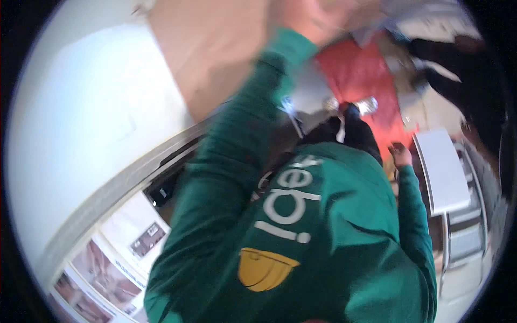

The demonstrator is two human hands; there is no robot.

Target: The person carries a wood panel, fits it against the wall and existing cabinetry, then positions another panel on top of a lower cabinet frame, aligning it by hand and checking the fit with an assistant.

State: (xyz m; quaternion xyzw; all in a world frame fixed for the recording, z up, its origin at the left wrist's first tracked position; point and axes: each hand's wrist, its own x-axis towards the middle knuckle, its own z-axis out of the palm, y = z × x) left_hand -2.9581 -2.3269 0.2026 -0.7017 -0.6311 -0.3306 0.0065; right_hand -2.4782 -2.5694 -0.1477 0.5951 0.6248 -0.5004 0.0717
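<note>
My left arm, in a green sleeve, stretches up to the top of the view. My left hand (318,20) is in front of or over a brown, flat surface (210,54). Motion smears its fingers, so I cannot make out their pose or anything in them. On the other side, my right hand (400,156) hangs low beside my body, close to a small white-topped table (441,169). Its fingers look loosely bent and a little apart, with nothing visible in them.
A red mat or cloth (358,72) lies on the floor ahead of my feet. A dark-clothed person (468,81) is at the upper right. Grey metal-framed shelving (466,237) stands behind the white table. To the left is a broad white surface (102,97) with printed panels (105,274) below it.
</note>
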